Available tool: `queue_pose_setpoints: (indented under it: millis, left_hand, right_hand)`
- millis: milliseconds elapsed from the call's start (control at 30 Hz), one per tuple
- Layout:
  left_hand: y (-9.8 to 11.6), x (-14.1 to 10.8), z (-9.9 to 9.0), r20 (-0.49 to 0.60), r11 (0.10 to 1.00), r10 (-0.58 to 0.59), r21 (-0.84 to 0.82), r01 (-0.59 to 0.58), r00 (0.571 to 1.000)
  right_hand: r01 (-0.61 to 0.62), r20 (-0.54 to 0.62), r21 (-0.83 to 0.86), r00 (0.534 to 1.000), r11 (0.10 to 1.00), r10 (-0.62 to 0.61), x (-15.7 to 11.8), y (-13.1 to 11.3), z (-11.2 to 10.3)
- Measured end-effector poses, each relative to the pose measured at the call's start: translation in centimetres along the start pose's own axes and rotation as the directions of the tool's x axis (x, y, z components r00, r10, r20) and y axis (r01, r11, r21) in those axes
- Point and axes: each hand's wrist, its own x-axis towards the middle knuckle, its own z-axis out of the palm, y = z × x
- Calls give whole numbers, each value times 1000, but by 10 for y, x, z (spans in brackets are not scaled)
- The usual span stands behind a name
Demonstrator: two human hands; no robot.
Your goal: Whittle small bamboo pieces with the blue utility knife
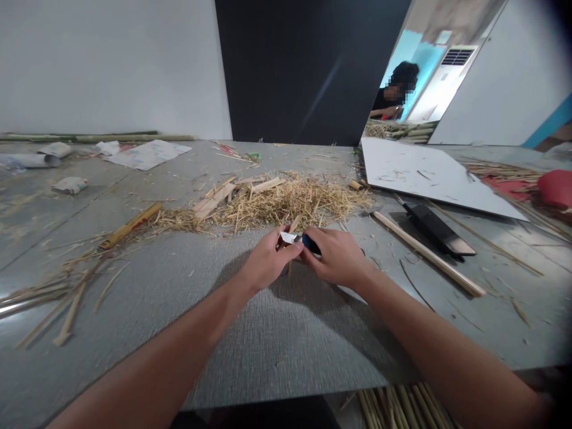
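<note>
My left hand (267, 259) is closed, fingers and thumb pinching a small white piece (288, 238); whether it is paper or plastic I cannot tell. A thin pale wood sliver (295, 223) sticks up just beyond these fingers. Wrapped in my right hand (335, 253) is a blue-handled tool (308, 243), its front end meeting the white piece. The fingers cover most of the tool, so its exact kind does not show. Both hands meet above the grey table (232, 339), in front of a heap of straw and shavings (286, 202).
A yellow tube (130, 226) and thin sticks (71, 313) lie left. On the right are a wooden rod (429, 255), a black flat device (438, 229) and a white board (429, 173). A black panel (308, 71) stands behind; a person (397, 89) sits beyond the gap.
</note>
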Motion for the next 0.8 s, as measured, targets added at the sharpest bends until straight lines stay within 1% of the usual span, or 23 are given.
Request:
queue_pose_setpoints:
  millis: [67,100,200,333,500,667,733,767,800]
  left_hand:
    - [-1,1,0,38,1000,-13,-25,14,999]
    - [-1,1,0,39,1000,-12,-12,13,999]
    - [-2,2,-1,9,993,21,112,-22,1000]
    - [-2,1,-3,-17,960,78,270,-70,997]
    - [0,-1,-3,-49,928,91,366,-67,995]
    - [3,1,-3,-70,906,89,420,-51,994]
    - [4,1,-4,-53,903,101,423,-69,993]
    - [4,0,-4,-39,904,109,420,-83,993]
    - [4,0,-4,-25,907,113,410,-93,993]
  right_hand:
    - [-49,-35,-16,998,999,49,1,3,0]
    - [-65,-52,-19,997,998,64,1,4,-1]
    - [-70,-75,-15,995,997,69,2,7,-1]
    - [-64,-68,-4,996,998,64,2,8,-1]
    - [-72,-83,-9,994,997,71,2,8,-2]
    - [-127,-130,-60,984,990,118,5,12,-4]
    - [-191,-154,-57,972,980,180,8,23,-5]
    - [-248,-176,-51,956,968,235,9,31,-6]
    - [-328,-209,-38,926,944,313,11,41,-8]
